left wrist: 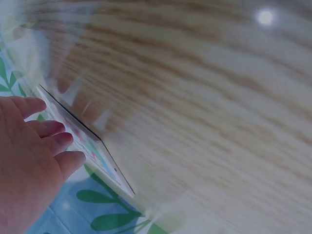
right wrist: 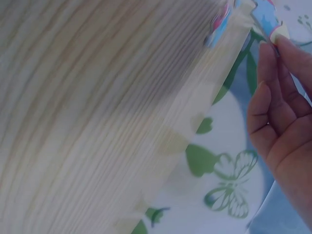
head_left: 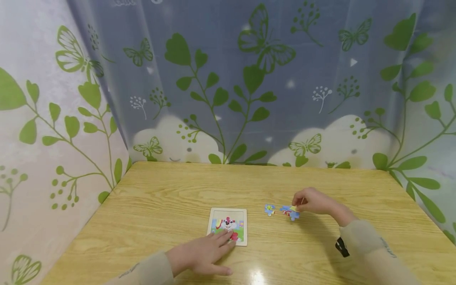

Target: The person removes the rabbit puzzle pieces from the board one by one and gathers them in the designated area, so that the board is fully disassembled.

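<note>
My right hand (head_left: 313, 201) pinches a blue jigsaw puzzle piece (right wrist: 265, 17) between thumb and fingertips, at the right of the table. Just below it another blue puzzle piece (head_left: 293, 216) lies on the wood, overlapped by the held one in the head view. A third piece (head_left: 269, 209) with a yellow patch lies to the left. My left hand (head_left: 204, 253) is spread flat, its fingertips resting on the lower part of a framed puzzle (head_left: 245, 215). Pieces showing a cartoon animal face fill the frame's lower part; its upper strip shows bare backing.
The wooden table (head_left: 171, 190) reaches back to a blue curtain (head_left: 221, 79) printed with green leaves and butterflies. Pale printed cloth (head_left: 42, 158) hangs along the left side, with more at the right. A black strap (head_left: 342, 247) hangs at the right sleeve.
</note>
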`<action>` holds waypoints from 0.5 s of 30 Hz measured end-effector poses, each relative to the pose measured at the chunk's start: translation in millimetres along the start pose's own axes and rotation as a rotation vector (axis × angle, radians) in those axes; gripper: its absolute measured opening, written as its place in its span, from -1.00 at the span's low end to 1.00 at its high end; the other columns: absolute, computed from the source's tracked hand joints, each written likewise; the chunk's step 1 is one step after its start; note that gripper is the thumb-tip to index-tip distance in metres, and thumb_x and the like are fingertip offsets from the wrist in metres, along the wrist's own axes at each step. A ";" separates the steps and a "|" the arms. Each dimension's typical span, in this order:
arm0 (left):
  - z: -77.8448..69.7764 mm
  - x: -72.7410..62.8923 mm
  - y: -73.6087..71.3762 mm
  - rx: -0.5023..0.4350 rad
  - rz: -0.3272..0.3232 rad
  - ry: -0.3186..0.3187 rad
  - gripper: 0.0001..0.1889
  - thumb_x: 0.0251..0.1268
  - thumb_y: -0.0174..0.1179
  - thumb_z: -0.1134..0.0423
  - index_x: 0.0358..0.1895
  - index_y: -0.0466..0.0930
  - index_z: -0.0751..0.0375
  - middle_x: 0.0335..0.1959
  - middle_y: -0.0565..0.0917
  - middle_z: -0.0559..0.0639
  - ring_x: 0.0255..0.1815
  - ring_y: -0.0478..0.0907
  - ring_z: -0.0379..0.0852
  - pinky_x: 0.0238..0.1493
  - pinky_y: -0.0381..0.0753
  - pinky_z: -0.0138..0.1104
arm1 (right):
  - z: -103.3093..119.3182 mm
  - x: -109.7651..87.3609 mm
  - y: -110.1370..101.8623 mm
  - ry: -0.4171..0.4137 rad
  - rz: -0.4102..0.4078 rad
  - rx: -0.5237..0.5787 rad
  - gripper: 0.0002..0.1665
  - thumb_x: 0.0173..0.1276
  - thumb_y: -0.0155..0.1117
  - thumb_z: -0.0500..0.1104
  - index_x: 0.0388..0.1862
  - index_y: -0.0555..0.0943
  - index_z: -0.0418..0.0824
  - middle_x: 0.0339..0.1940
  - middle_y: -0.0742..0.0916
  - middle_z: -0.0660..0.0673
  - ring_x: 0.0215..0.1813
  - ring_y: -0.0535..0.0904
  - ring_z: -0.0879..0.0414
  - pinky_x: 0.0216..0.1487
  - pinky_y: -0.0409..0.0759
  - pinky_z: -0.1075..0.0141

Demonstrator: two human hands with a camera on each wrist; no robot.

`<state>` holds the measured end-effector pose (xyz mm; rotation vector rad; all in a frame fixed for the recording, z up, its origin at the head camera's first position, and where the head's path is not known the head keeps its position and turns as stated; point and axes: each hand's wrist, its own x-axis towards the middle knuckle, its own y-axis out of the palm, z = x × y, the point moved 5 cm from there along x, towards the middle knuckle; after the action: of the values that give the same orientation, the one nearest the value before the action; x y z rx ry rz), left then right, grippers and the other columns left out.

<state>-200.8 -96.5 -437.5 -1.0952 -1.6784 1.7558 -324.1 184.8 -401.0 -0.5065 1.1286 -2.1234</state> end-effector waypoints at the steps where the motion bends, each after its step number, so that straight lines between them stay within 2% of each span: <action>1: 0.3 -0.5 0.3 -0.007 0.002 0.001 -0.18 0.22 -0.44 -0.34 0.35 0.04 0.24 0.35 -0.01 0.22 0.35 -0.10 0.08 0.22 0.11 -0.12 | -2.5 -2.0 -1.1 0.008 0.002 -0.001 -0.94 0.16 0.21 -0.31 -0.36 0.60 -0.22 -0.41 0.61 0.03 -0.38 0.51 0.20 -0.37 0.51 0.33; 7: 2.0 -2.2 3.1 -0.041 0.009 0.002 -0.18 0.22 -0.44 -0.34 0.35 0.02 0.25 0.37 -0.07 0.21 0.35 -0.13 0.08 0.22 0.10 -0.11 | -17.4 -10.9 -7.8 0.040 0.001 -0.022 -0.93 0.13 0.24 -0.31 -0.37 0.62 -0.23 -0.42 0.62 0.03 -0.39 0.51 0.20 -0.37 0.51 0.33; 15: -0.7 -3.4 3.6 -0.026 0.008 0.006 -0.17 0.21 -0.43 -0.35 0.35 0.03 0.24 0.37 -0.07 0.19 0.36 -0.14 0.06 0.22 0.09 -0.10 | -31.5 -13.0 -8.6 0.067 -0.005 -0.047 -0.92 0.11 0.23 -0.37 -0.42 0.63 -0.24 -0.47 0.62 0.03 -0.42 0.48 0.20 -0.40 0.50 0.32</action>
<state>-197.6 -99.3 -440.3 -1.1189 -1.7003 1.7380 -337.3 215.6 -411.5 -0.4630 1.2183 -2.1363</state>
